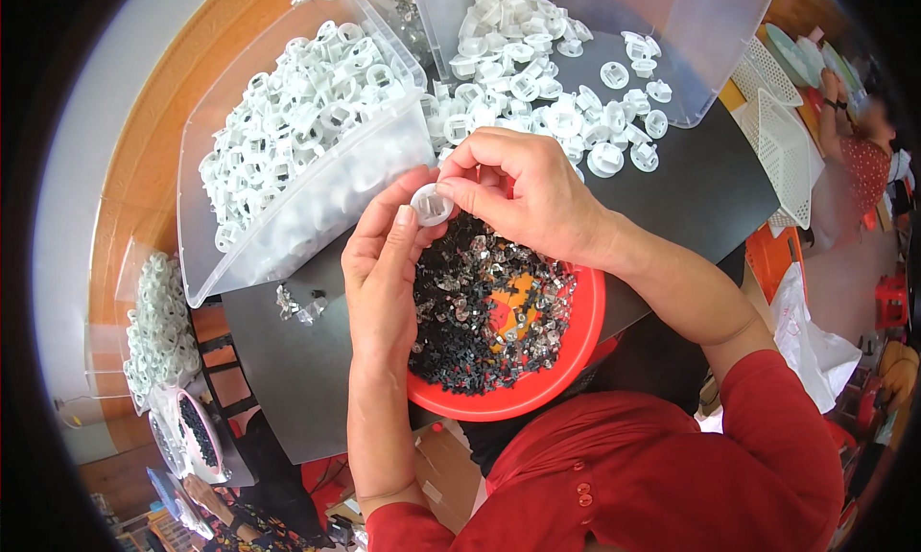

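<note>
Both hands, left hand [384, 264] and right hand [523, 192], are pinching one small white plastic cap [432, 205] by its rim above the red bowl [576, 346] of black bits, a piece probably light, stiff and slippery.

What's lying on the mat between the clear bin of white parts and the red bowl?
In the head view, a few small clear pieces lie on the dark mat between the clear bin and red bowl.
</note>
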A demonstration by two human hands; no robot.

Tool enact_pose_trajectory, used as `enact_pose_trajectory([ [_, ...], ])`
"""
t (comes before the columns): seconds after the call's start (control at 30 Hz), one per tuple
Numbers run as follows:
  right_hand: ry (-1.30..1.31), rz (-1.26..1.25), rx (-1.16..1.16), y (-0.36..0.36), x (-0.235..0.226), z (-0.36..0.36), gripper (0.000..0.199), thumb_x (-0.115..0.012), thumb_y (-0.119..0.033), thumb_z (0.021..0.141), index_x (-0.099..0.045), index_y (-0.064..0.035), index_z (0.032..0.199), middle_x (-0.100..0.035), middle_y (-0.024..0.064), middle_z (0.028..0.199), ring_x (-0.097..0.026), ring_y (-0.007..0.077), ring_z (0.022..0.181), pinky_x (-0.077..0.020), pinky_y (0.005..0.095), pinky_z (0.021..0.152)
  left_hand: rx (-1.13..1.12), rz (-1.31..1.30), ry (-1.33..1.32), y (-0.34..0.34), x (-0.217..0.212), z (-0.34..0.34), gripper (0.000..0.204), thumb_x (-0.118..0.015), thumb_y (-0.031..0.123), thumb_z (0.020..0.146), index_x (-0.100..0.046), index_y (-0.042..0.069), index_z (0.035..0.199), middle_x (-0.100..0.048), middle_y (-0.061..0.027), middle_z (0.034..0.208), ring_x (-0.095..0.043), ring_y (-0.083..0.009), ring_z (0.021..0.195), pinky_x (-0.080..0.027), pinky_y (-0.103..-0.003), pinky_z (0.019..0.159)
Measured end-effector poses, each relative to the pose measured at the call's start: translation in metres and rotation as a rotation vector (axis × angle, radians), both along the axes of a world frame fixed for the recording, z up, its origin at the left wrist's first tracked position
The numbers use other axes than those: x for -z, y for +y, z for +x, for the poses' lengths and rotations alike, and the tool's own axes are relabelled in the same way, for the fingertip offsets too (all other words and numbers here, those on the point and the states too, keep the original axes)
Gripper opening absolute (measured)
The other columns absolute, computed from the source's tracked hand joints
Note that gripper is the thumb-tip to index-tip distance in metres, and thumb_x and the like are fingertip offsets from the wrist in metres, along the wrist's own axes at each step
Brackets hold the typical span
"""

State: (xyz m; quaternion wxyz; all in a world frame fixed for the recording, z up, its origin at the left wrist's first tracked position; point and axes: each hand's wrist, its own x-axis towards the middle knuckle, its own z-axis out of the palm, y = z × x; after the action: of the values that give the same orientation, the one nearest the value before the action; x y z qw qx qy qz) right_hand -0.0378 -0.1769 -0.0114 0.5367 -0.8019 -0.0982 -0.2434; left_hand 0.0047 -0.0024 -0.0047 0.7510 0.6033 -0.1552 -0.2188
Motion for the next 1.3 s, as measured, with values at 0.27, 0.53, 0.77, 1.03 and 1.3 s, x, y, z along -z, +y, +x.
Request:
enact_pose_trajectory([
  [0.27, 0.205, 0.285, -0.034, 0.002, -0.005, -0.001, 0.013, -0.069, -0.011, 0.085, -0.065, 0.0019, 0.084, -0.065, 0.0045, 0.072, -0.054, 0.0048, 0.058, -0.0430, 0.0224, 0.050, 0.000, 0.005, -0.002, -0.003, -0.006, -0.004, 0.035, -0.059, 0.014, 0.095, -0.057, -0.003, 0.126, -0.066, -0.0092, 0.112, -0.062, -0.0137, 0.101, -0.048, -0.026, 0.087],
  [0.53, 0.090, 0.118, -0.046, 0.004, -0.006, -0.004, 0.008, -0.065, -0.008, 0.089, -0.064, -0.0002, 0.089, -0.061, -0.0007, 0.074, -0.051, 0.0022, 0.061, -0.0415, 0.0190, 0.054, -0.033, -0.059, 0.031, 0.000, -0.002, 0.000, 0.029, -0.062, 0.013, 0.092, -0.062, -0.001, 0.118, -0.068, -0.0081, 0.105, -0.064, -0.0124, 0.091, -0.049, -0.025, 0.082],
  [0.77, 0.021, 0.112, -0.018, 0.008, -0.001, -0.003, 0.015, -0.070, -0.012, 0.084, -0.063, 0.0020, 0.083, -0.063, 0.0065, 0.072, -0.057, 0.0075, 0.057, -0.0441, 0.0225, 0.050, -0.029, -0.033, 0.001, 0.004, 0.002, 0.003, 0.027, -0.064, 0.014, 0.091, -0.064, 0.000, 0.115, -0.068, -0.0072, 0.103, -0.062, -0.0105, 0.087, -0.049, -0.025, 0.080],
  [1.03, 0.117, 0.306, -0.029, 0.008, 0.000, -0.001, 0.013, -0.069, -0.010, 0.084, -0.064, 0.0025, 0.082, -0.063, 0.0020, 0.064, -0.055, 0.0024, 0.054, -0.0420, 0.0197, 0.047, -0.044, -0.068, 0.011, -0.004, -0.004, -0.004, 0.036, -0.060, 0.009, 0.093, -0.057, -0.003, 0.127, -0.067, -0.0076, 0.106, -0.062, -0.0114, 0.090, -0.048, -0.025, 0.082],
  [1.3, 0.045, 0.056, -0.094, 0.007, -0.004, -0.003, 0.013, -0.068, -0.011, 0.082, -0.063, 0.0011, 0.082, -0.062, 0.0059, 0.069, -0.058, 0.0092, 0.059, -0.0455, 0.0238, 0.053, -0.038, -0.157, 0.071, 0.000, -0.002, -0.002, 0.034, -0.058, 0.008, 0.092, -0.059, -0.003, 0.124, -0.067, -0.0089, 0.106, -0.062, -0.0126, 0.092, -0.049, -0.027, 0.083],
])
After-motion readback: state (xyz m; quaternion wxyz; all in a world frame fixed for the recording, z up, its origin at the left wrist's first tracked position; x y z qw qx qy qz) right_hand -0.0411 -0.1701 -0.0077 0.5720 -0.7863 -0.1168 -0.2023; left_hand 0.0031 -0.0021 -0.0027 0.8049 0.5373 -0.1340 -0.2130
